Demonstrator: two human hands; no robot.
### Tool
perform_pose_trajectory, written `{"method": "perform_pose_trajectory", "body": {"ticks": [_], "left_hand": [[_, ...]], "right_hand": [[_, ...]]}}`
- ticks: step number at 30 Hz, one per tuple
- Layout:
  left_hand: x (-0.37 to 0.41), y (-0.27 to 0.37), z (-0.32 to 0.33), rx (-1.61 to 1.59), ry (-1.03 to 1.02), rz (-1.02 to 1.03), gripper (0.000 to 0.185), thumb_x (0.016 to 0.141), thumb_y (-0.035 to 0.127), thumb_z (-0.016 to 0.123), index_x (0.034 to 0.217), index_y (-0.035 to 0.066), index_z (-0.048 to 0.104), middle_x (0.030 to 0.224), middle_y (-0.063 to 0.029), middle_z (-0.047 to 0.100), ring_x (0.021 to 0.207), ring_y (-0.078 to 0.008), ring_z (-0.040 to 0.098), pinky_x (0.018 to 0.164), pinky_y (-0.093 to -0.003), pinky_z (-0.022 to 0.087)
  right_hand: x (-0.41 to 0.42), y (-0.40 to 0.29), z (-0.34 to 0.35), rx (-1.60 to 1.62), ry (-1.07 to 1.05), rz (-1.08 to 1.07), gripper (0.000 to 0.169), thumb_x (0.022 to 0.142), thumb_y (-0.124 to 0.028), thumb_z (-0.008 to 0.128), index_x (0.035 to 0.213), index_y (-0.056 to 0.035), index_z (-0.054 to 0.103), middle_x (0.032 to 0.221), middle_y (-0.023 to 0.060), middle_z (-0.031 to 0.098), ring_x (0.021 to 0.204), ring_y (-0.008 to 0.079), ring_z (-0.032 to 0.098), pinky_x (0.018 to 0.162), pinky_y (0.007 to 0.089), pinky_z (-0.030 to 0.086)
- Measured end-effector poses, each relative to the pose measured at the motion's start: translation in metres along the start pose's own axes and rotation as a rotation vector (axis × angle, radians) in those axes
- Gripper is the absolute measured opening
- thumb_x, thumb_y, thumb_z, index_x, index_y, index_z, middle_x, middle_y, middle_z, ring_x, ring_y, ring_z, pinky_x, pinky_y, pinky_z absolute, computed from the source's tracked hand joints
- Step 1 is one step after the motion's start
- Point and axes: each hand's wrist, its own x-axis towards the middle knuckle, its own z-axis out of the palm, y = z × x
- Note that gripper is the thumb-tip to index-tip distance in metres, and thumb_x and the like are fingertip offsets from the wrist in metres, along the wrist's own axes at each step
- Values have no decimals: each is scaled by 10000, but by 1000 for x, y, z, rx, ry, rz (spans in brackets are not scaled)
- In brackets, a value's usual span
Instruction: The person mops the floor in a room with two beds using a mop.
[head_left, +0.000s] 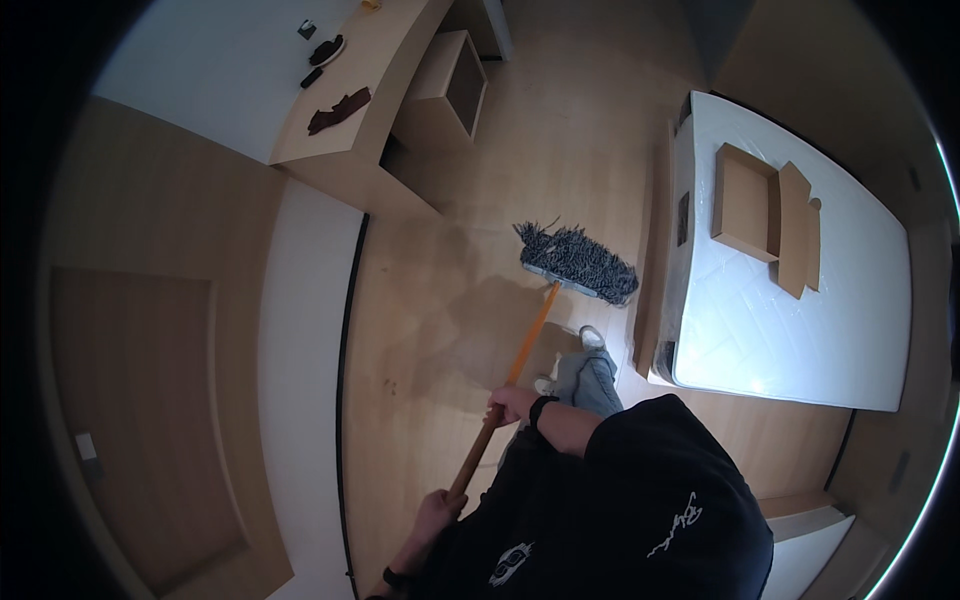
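My right hand grips the middle of a mop's wooden handle, while my left hand is closed round its upper end, close to my body. The handle slants away from me to a wide, flat mop head with dark grey yarn strands. That head lies on the wood-look floor, beyond my shoes and a little left of the bed base. Both wrists wear dark bands.
On the right, a plastic-wrapped mattress carries an opened cardboard box. At upper left, a wooden desk holds a dark red cloth and small dark items; a low cabinet stands beside it. A white wall runs along the left.
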Motion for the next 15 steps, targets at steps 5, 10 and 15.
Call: {"method": "perform_pose_trajectory", "body": {"ticks": [5,10,15], "left_hand": [[19,10,47,-218,26,9,369,810,326,593,769,-41,577,606,-60,553,535,-143,535,489,-298,418],[85,72,65,-317,-136,51,388,848,361,553,677,15,513,543,-35,506,424,-121,484,381,-282,375],[196,147,78,-256,-168,199,473,845,481,519,662,45,491,537,-26,475,407,-117,463,359,-265,360]], "right_hand": [[-12,-26,-42,105,-88,25,200,762,-34,555,933,23,467,859,191,551,802,356,600,749,540,510],[-12,-70,-62,196,-155,-245,96,767,-35,549,833,20,506,753,177,564,688,318,586,691,485,511],[-37,-109,-44,234,-284,-464,147,794,-103,528,688,-2,546,624,134,555,610,274,566,635,393,484]]}}
